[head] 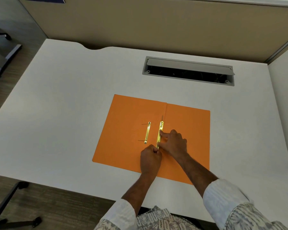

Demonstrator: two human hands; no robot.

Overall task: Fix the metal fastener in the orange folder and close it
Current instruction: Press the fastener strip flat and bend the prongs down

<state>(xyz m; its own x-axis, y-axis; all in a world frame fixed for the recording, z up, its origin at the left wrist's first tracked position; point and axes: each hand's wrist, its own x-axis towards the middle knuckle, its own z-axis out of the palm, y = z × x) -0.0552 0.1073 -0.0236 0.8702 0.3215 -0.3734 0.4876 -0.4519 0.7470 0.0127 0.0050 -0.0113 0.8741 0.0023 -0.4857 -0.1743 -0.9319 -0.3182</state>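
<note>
The orange folder (pixel 186 130) lies open and flat on the white desk (pixel 65 105), with a brass bar (pixel 160 135) along its centre fold and a shorter brass clip (pixel 147 132) just left of it on the left flap. The left hand (pixel 150 159) is curled into a fist, pinching the bar's near end. The right hand (pixel 173 143) presses the bar with forefinger and thumb, its other fingers loose and grasping nothing.

sleeves (pixel 223 195): white, rolled cuffs | shirt (pixel 158 218): grey-white leaf print | hands (pixel 173 143): bare
</note>
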